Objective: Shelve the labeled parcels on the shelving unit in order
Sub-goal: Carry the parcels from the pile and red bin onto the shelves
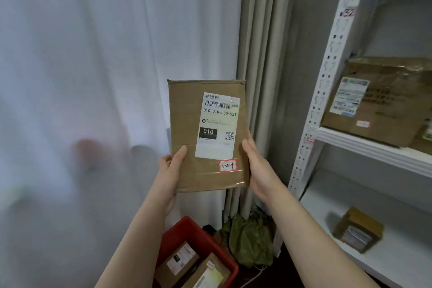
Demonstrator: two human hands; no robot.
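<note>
I hold a flat brown cardboard parcel [187, 121] upright in front of me, its white shipping label and a small red-edged tag reading 3-2-4 facing me. My left hand [169, 170] grips its lower left edge, thumb on the front. My right hand [257, 166] holds the lower right edge, fingers behind it. The white shelving unit [311, 110] stands to the right. A large brown parcel [383, 103] lies on its middle shelf and a small one [358, 229] on the shelf below.
A red crate [187, 227] on the floor below my arms holds two more labeled parcels [180, 262]. A green bag [250, 238] lies on the floor by the beige curtain [261, 54]. White sheer curtain fills the left.
</note>
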